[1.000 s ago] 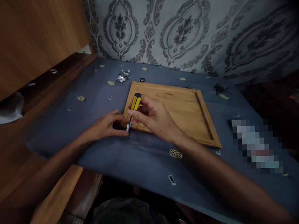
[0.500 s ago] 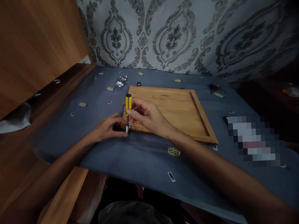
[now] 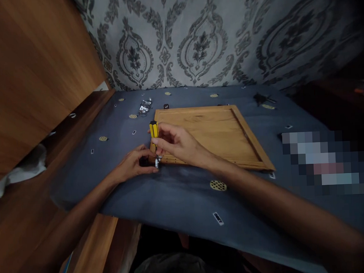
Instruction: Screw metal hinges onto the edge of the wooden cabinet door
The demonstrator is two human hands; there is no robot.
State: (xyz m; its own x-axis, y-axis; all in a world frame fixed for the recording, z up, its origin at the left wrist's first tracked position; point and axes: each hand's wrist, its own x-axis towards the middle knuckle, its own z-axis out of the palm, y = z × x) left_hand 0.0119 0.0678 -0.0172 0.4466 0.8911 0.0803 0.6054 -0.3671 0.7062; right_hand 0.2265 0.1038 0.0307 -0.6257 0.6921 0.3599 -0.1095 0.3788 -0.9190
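Note:
My right hand (image 3: 179, 141) grips a screwdriver (image 3: 154, 129) by its yellow and black handle, which stands nearly upright. Its tip points down at a small metal hinge (image 3: 157, 161) on the near left corner of a framed wooden panel (image 3: 206, 131). My left hand (image 3: 135, 162) pinches that hinge between thumb and fingers, from the left. The panel lies flat on a blue patterned cloth (image 3: 185, 200). Exactly where the screwdriver's tip meets the hinge is too small to make out.
Several shiny metal pieces (image 3: 145, 107) lie behind the panel's left side, near a small black object (image 3: 166, 106). A dark item (image 3: 262, 99) sits at the back right. A blurred-out object (image 3: 327, 158) lies on the right. A wooden cabinet (image 3: 36, 58) rises on the left.
The view has shifted and tilted a little. My right hand still grips the screwdriver at the hinge, its handle slightly more tilted. My left hand keeps its pinch.

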